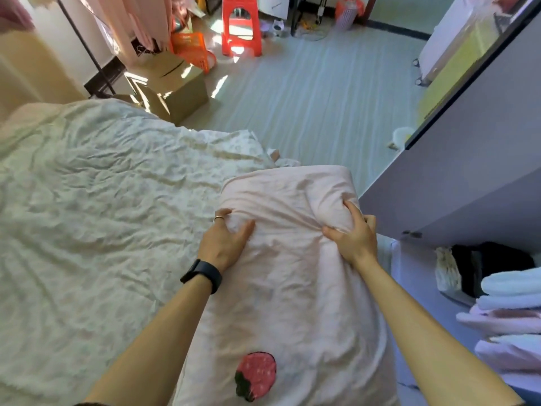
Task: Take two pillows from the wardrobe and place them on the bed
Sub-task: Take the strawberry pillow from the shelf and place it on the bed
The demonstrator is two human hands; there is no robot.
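Note:
A pale pink pillow point(288, 276) with a strawberry patch near its lower end fills the middle of the view, held lengthwise away from me over the bed's right edge. My left hand point(224, 243) grips its left side; a ring and a black wristband show. My right hand point(352, 232) pinches a fold at its upper right corner. The bed point(87, 215), covered with a wrinkled cream sheet, lies to the left. The open wardrobe point(468, 183) stands at the right, with folded white and pink bedding point(509, 312) on its shelf. A second pillow cannot be told apart there.
The wardrobe door point(456, 148) juts out close to my right hand. A cardboard box point(172, 89), orange baskets point(193, 48) and a red plastic stool point(240, 24) stand beyond the bed's far corner. Pale floor point(316, 92) stretches ahead. A white wheeled cabinet point(448, 45) is far right.

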